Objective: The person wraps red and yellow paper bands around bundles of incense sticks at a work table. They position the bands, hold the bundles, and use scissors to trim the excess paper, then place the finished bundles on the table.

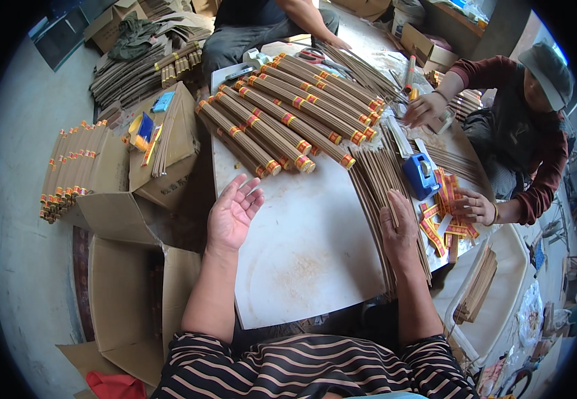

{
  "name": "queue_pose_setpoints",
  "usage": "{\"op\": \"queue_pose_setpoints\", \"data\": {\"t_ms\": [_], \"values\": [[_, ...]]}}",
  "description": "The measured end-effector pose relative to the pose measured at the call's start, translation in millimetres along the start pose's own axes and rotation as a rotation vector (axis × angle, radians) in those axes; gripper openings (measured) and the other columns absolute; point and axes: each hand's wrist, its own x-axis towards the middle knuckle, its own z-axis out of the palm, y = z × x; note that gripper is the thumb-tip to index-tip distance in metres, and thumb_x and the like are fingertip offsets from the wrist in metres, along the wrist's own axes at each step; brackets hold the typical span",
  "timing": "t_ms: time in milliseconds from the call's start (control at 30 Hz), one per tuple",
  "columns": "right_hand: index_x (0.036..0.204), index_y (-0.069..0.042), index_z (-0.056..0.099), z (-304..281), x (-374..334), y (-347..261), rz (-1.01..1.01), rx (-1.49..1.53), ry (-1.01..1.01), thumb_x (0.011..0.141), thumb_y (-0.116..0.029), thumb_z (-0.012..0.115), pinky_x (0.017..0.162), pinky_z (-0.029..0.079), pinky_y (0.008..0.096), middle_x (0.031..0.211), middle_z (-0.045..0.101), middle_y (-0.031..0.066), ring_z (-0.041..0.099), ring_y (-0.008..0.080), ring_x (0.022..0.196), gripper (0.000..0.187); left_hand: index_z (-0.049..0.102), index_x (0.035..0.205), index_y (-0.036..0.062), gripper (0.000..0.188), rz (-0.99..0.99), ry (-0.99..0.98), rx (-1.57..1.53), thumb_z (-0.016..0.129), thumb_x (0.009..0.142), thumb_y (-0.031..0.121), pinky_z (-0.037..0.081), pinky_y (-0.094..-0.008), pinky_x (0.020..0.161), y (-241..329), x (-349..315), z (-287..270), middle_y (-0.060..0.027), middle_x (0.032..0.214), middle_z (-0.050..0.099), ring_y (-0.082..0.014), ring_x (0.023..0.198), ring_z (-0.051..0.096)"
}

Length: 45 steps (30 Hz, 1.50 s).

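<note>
My left hand (230, 216) is raised over the left edge of the white tabletop (302, 233), palm turned up and fingers apart, holding nothing. Just beyond it lie bundles of brown incense sticks (282, 110), each wrapped with red and yellow paper bands. My right hand (401, 229) is on the right, against a spread of loose incense sticks (375, 176); its fingers are stretched out, and I see no grip around them. To its right lie a blue tape dispenser (421, 175) and loose red and yellow paper strips (433, 229).
A co-worker's hand (472, 206) touches the strips; the other hand (427, 108) is farther back. Another person sits at the far side. Open cardboard box (125, 299) stands left, with stacked bundles (69, 166) beyond. A white bin (501, 292) holding sticks stands right. Scissors (312, 56) lie far back.
</note>
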Motion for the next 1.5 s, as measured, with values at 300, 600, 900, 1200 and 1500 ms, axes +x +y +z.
{"op": "queue_pose_setpoints", "data": {"t_ms": [300,600,900,1200,1500], "values": [[0.11,-0.001,0.051,-5.8,-4.0,7.3,-0.032,0.028,0.01,0.081,-0.008,0.055,0.093,0.035,0.0319,0.114,0.051,0.0153,0.047,0.0265,0.109,0.03,0.048,0.11,0.0032,0.028,-0.007,0.012,-0.016,0.047,0.088,0.019,0.047,-0.034,0.081,-3.7,-5.8,1.2,-0.0148,0.103,0.056,-0.0217,0.089,0.056],[0.109,0.0,0.052,-12.9,-7.7,7.9,-0.009,0.027,0.028,0.081,-0.009,0.056,0.092,0.037,0.032,0.112,0.052,0.0151,0.048,0.0267,0.107,0.029,0.049,0.108,0.0035,0.026,0.003,0.018,-0.041,0.048,0.087,0.018,0.047,-0.0337,0.081,-6.6,-7.9,-4.5,-0.0143,0.103,0.057,-0.0214,0.089,0.056],[0.104,0.0,0.054,-4.8,-2.1,4.2,-0.051,0.08,0.044,0.078,-0.006,0.057,0.091,0.037,0.035,0.107,0.054,0.0151,0.05,0.0288,0.103,0.027,0.051,0.106,0.003,0.024,0.004,0.026,-0.031,0.049,0.087,0.017,0.048,-0.0331,0.079,0.2,-8.7,-6.3,-0.0139,0.101,0.058,-0.021,0.087,0.057],[0.105,0.001,0.053,-21.2,-13.5,-6.5,-0.023,0.098,0.036,0.08,-0.007,0.056,0.09,0.038,0.0325,0.108,0.054,0.0149,0.05,0.0275,0.103,0.027,0.051,0.106,0.0033,0.024,0.032,0.059,-0.056,0.05,0.085,0.016,0.048,-0.033,0.079,-5.3,-22.2,-12.3,-0.0133,0.1,0.057,-0.0206,0.087,0.057],[0.097,-0.001,0.059,-71.3,-86.5,-100.1,0.185,0.76,-0.542,0.085,-0.01,0.052,0.072,0.043,0.0215,0.087,0.061,0.0055,0.054,0.0105,0.081,0.017,0.05,0.106,0.004,0.025,0.178,0.214,-0.072,0.049,0.086,0.018,0.047,-0.0338,0.082,-2.7,-108.8,-52.8,-0.0131,0.102,0.056,-0.0212,0.089,0.055]]}}
